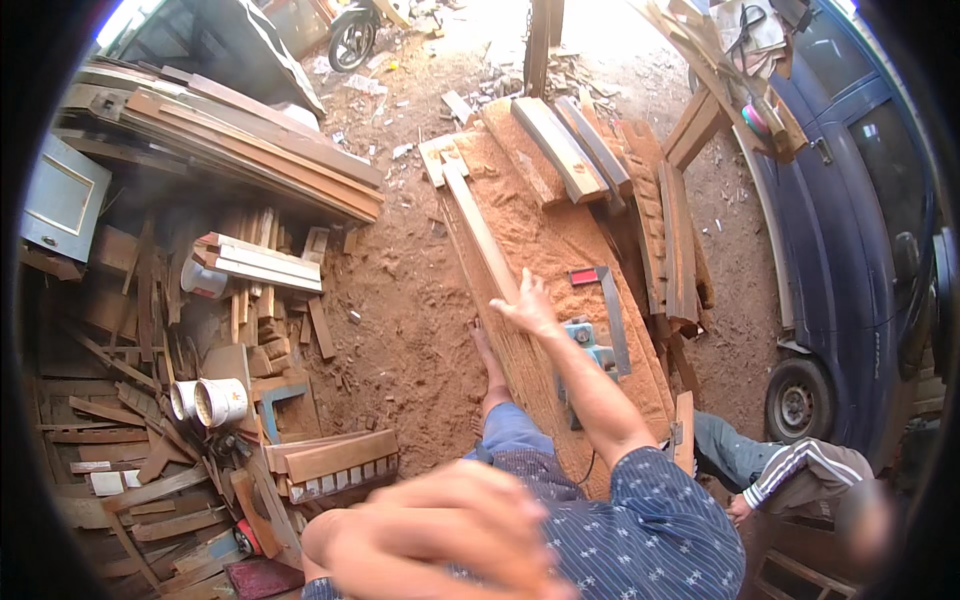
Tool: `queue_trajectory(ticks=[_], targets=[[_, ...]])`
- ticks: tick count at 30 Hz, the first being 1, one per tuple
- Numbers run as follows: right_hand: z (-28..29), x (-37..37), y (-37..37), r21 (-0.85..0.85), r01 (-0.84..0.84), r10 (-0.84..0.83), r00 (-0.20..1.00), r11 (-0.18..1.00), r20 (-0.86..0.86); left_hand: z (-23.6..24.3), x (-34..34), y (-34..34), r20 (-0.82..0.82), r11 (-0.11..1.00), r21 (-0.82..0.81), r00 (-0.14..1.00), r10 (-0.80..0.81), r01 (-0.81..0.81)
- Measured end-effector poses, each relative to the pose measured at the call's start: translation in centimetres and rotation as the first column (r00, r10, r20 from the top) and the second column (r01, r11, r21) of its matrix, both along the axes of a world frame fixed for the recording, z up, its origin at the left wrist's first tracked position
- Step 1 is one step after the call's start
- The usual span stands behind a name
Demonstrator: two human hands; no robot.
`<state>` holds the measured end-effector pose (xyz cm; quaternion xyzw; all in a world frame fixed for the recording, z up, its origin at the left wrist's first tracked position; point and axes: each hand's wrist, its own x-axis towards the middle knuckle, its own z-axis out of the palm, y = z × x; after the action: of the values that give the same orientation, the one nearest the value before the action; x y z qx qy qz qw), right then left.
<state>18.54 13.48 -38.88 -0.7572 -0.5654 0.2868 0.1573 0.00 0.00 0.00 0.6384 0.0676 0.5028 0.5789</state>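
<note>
My right hand [527, 305] reaches over the sawdust-covered bench with its fingers spread, at the edge of a long pale wooden strip [478, 225]; whether it touches the strip I cannot tell. My left hand [440, 535] is raised close to the camera, its fingers smeared by motion. Beside my right forearm, partly hidden by it, sits a blue power tool [602, 357]. A try square with a red stock [584, 276] and a dark metal blade [614, 325] lies just right of them. Sawdust [545, 240] covers much of the bench around these things.
Thick timber beams [560, 150] lie at the bench's far end. Long planks [250, 150] are stacked at the left, above scrap wood and white buckets [220, 400]. A co-worker's striped sleeve [815, 468] shows at the lower right, near a dark blue vehicle [830, 220].
</note>
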Motion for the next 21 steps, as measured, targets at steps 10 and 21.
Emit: queue_trajectory(ticks=[10,21], targets=[[-11.6,-2.1,-1.0,-0.006,-0.044,0.044,0.994,0.999,0.099,-5.8,0.1,0.5,-0.175,0.808,-0.444,0.847,-0.502,0.387],[-12.3,-2.8,-1.6,0.026,-0.083,0.079,0.987,0.996,0.143,-6.8,-1.6,-0.3,0.095,0.919,-0.232,0.948,-0.303,0.317]])
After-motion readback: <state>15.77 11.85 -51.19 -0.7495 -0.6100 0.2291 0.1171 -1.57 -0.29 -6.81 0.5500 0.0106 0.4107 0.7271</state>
